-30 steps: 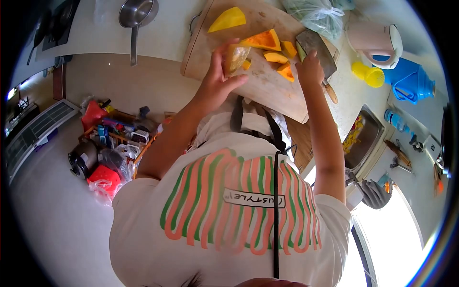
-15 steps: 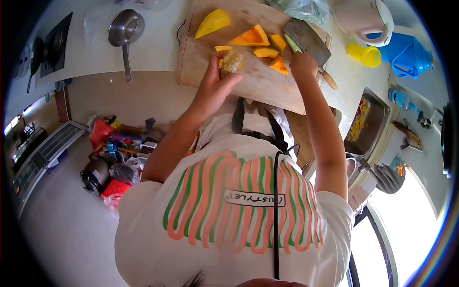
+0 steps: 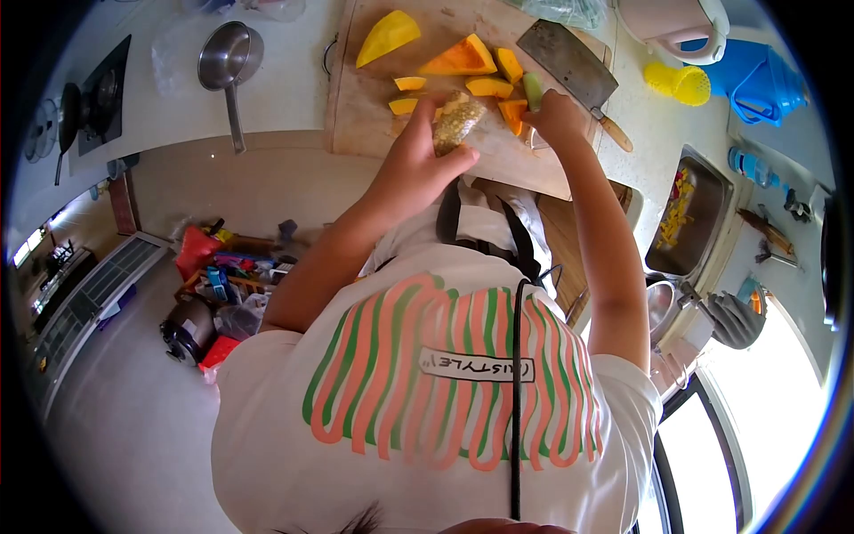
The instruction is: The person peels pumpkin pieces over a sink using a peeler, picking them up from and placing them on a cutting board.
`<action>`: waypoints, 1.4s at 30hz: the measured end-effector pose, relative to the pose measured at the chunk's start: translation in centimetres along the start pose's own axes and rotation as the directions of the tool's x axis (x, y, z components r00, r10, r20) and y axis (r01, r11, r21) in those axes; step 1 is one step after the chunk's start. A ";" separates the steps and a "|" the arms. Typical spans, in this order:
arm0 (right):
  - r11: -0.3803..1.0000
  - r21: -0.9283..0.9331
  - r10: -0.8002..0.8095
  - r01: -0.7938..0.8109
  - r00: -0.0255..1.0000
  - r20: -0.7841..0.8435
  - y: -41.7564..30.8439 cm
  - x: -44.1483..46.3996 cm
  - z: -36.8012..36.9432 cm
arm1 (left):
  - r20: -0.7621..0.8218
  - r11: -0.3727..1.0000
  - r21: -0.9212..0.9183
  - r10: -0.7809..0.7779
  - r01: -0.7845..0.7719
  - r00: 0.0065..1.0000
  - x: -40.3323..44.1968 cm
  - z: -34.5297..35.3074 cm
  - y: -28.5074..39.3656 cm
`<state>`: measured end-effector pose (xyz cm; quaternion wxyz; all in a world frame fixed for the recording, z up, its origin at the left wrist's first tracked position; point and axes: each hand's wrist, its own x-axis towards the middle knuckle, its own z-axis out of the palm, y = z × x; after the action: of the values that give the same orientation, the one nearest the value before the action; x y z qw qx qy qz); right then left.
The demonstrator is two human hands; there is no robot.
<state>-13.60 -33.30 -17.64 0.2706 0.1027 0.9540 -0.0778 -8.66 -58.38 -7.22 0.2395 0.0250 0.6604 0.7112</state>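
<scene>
My left hand (image 3: 422,160) grips a pumpkin piece (image 3: 459,122) with its pale, bumpy side showing, above the near part of the wooden cutting board (image 3: 356,116). My right hand (image 3: 556,117) is closed round a peeler (image 3: 533,91) with a light green handle, just right of the held piece. Beyond and between the hands lie several orange pumpkin pieces (image 3: 459,57), and a larger yellow-skinned piece (image 3: 389,38) is at the board's far left. A cleaver (image 3: 569,64) with a wooden handle lies at the board's right side, not held.
A steel pan (image 3: 225,58) stands on the counter at the left. On the right are a kettle (image 3: 667,22), a yellow strainer-like cup (image 3: 690,85), a blue jug (image 3: 765,89) and a sink (image 3: 694,209) with peelings. A plastic bag (image 3: 565,11) touches the far edge.
My left hand has moved right with the pumpkin piece, closer to my right hand. My right hand has come off the cleaver's side toward the held piece, with the green handle. The view has shifted.
</scene>
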 end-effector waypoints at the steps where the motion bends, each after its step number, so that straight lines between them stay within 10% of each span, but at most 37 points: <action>1: 1.000 0.025 0.019 -0.018 1.000 -0.024 0.1 -0.1 -0.1 | -0.007 1.000 0.024 0.001 -0.001 1.000 -0.1 0.3 0.4; 3: 0.995 0.077 0.066 -0.061 0.996 -0.067 0.5 -0.7 -1.1 | -0.013 0.997 0.073 0.002 -0.001 1.000 -0.2 0.8 1.4; 5: 0.855 0.507 -0.027 0.106 0.987 -0.160 1.9 -3.3 -3.9 | 0.000 0.996 0.082 -0.016 0.016 1.000 0.1 1.5 1.6; 7: 0.011 0.997 -0.093 0.080 0.993 -0.079 3.9 -6.4 -5.9 | 0.040 0.994 0.099 -0.054 0.050 0.998 0.7 2.6 2.1; 9: -0.625 0.778 -0.190 0.055 0.957 -0.221 3.9 -9.8 -7.5 | 0.115 0.988 0.126 -0.103 0.088 0.988 1.6 4.6 3.1; 12: -0.732 0.665 -0.048 0.147 0.963 -0.266 4.7 -13.5 -9.2 | 0.266 0.987 0.043 -0.159 0.153 0.951 3.0 9.2 3.2; 23: -0.208 0.848 0.466 0.488 0.811 -0.352 20.0 -21.1 -9.9 | 0.613 0.934 0.352 -0.180 -0.061 0.769 6.1 29.9 4.7; 31: -0.675 0.473 0.524 0.566 0.819 -0.232 32.9 -27.5 -8.4 | 0.722 0.882 0.430 -0.208 -0.193 0.660 7.2 41.5 2.0; 39: -0.398 0.686 0.850 0.609 0.526 0.026 37.9 -29.4 -5.5 | 0.729 0.919 0.394 -0.314 0.003 0.608 7.6 47.8 0.0; 42: -0.333 0.660 0.835 0.674 0.536 -0.125 38.5 -27.9 -5.5 | 0.761 0.925 0.367 -0.358 0.095 0.542 7.9 50.2 -0.5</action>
<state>16.02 0.78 -1.72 -0.4273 0.4030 0.3754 -0.7170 2.12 -8.87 -3.53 0.6010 0.2971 0.5665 0.4792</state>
